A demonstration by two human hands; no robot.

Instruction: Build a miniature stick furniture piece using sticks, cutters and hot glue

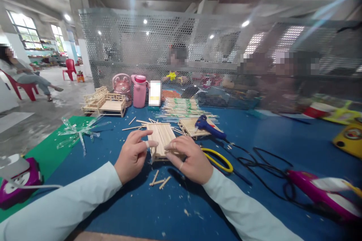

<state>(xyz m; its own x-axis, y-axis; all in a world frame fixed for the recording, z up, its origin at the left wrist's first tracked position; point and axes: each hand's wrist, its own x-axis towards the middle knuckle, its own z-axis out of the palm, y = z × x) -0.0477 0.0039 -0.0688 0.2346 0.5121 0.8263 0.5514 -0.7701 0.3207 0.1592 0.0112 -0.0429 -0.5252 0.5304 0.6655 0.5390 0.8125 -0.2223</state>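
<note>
Pale wood, dead centre: slatted stick piece (161, 135), left hand (135, 154) loosely curled at its eight o'clock, right hand (192, 158) bent over four; whether either grips, can't tell.

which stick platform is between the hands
The middle stick platform, between left hand and right hand; another lies under the blue glue gun, a railed one back left.

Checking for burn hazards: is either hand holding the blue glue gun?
No: the glue gun lies on a slatted wooden piece, beyond the right hand.
</note>
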